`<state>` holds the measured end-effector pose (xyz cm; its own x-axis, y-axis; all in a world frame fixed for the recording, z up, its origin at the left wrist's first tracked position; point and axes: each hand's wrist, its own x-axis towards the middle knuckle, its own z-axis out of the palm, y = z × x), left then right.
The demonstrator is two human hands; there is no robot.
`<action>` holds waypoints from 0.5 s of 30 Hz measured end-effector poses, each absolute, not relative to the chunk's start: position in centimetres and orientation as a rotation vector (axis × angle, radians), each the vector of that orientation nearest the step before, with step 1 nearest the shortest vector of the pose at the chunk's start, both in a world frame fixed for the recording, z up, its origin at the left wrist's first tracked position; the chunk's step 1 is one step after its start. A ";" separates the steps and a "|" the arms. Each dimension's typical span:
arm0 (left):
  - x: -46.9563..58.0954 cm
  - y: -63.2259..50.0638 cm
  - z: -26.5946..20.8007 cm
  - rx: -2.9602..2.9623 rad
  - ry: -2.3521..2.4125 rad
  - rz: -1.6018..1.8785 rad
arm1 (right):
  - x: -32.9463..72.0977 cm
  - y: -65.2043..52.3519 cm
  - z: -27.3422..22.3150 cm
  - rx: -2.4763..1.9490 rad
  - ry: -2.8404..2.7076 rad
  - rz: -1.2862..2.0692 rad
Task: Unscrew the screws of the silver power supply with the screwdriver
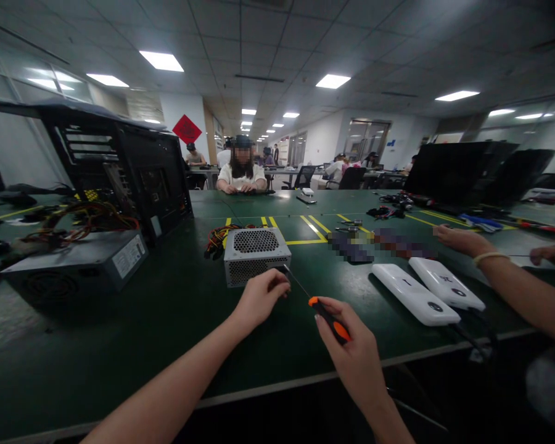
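Note:
A grey computer power supply with perforated faces sits on the green table, its bundled cables at its left. My right hand is closed round the orange and black handle of a screwdriver. The thin shaft points up and left, and its tip is by the power supply's front right edge. My left hand is at the same corner, in front of the perforated face, with its fingers curled close to the tip. What those fingers pinch, if anything, is hidden.
An open black computer case and a second power supply stand left. Two white devices lie right, beside another person's arms. Small tools, cables and monitors are farther back. A person sits opposite.

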<state>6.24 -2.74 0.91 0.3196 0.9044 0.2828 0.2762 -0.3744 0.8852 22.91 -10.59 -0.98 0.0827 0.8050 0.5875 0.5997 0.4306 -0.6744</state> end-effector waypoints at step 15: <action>1.7 -2.3 3.1 0.960 0.704 1.135 | 20.7 -11.9 1.0 -1.151 -1.752 0.126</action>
<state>1.70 -2.35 3.06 0.2919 0.9564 0.0060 -0.4200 0.1226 0.8992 20.75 -11.86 0.98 -0.0530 0.7400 0.6705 0.6363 0.5426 -0.5484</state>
